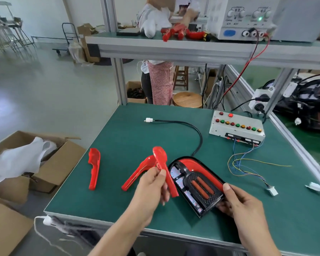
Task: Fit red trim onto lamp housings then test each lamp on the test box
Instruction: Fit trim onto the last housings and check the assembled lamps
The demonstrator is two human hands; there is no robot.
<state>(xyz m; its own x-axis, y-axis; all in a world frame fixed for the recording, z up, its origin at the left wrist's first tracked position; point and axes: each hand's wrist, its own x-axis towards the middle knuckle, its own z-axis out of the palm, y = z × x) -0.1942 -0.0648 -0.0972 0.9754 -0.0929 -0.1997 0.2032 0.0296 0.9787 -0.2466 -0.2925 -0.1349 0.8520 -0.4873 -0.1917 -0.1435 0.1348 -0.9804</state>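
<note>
On green bench mat (pixel 137 130), test box (pixel 236 126)

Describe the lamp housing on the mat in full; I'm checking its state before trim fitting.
The lamp housing is a black, glossy plastic shell, rounded at its far end, with a red band along that curve, a pale reflector area and a textured black insert holding two orange-red strips. It lies tilted on the green mat. The right hand grips its near right edge; a black cable runs from its far end.
</note>
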